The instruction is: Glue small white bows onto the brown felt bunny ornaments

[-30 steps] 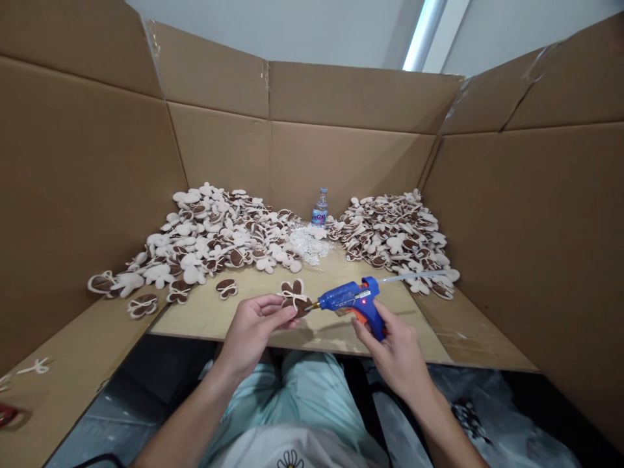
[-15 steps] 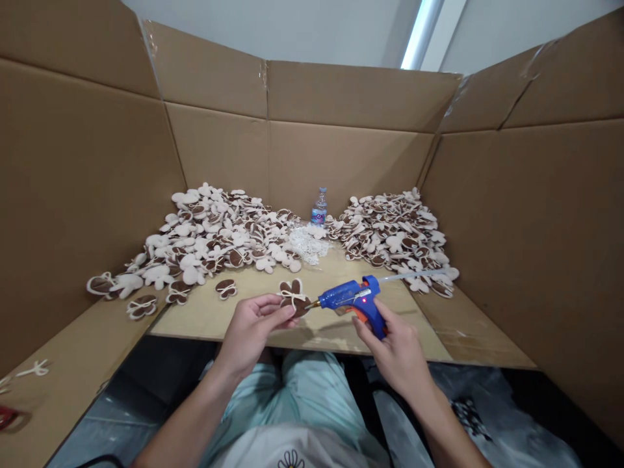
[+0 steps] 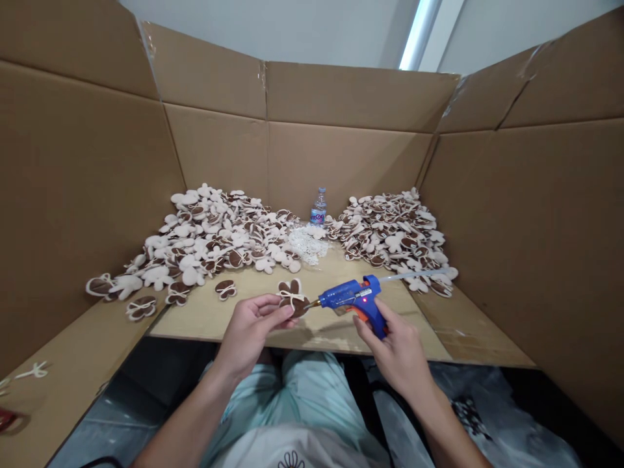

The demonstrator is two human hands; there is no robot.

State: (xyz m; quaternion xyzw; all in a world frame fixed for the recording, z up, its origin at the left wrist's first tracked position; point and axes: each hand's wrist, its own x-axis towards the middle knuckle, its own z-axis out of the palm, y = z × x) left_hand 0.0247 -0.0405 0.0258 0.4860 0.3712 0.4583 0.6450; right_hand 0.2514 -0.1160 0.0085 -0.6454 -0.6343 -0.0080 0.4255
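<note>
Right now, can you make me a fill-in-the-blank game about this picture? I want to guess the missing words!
The right hand holds a ____ glue gun.
The tip of the glue gun points at a brown and white shape held in the ____ hand.
A water bottle stands ____ two heaps of shapes.
The walls around the shapes are made of ____.

Missing words: blue; left; between; cardboard.

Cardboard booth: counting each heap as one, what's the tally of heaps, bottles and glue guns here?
Heaps of brown-and-white butterfly shapes: 2
Heap of white lacy trim: 1
Plastic water bottle: 1
Blue hot glue gun: 1
Total: 5
</note>
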